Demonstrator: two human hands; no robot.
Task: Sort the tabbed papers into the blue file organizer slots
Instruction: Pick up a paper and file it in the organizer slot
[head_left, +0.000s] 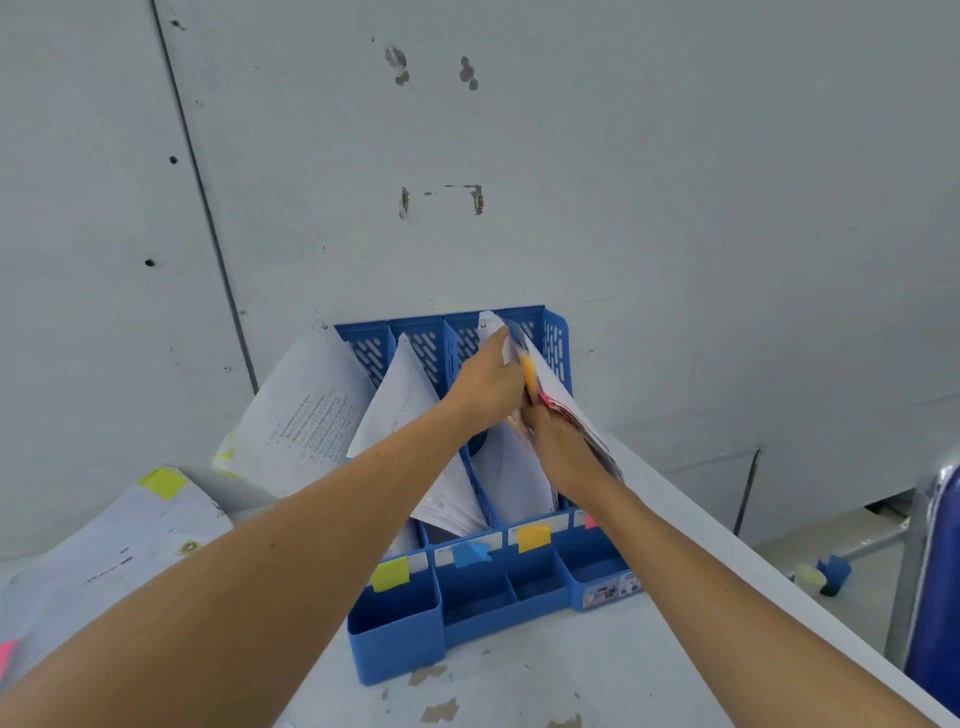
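Loose tabbed papers (114, 540) are waiting on the surface at left. The blue file organizer (467, 618) is holding sheets in its slots. The left hand (485, 387) and right hand (558, 449) are pinching a bundle (553, 376) with curled fingers at the right slots; the sorting seems partly done.

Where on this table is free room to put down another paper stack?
Free: the bare table in front of the blue organizer, between the forearms, and a narrow strip from its right side to the table edge. Crowded: the left, under the paper stack, and the right slots, where left hand and right hand grip papers.
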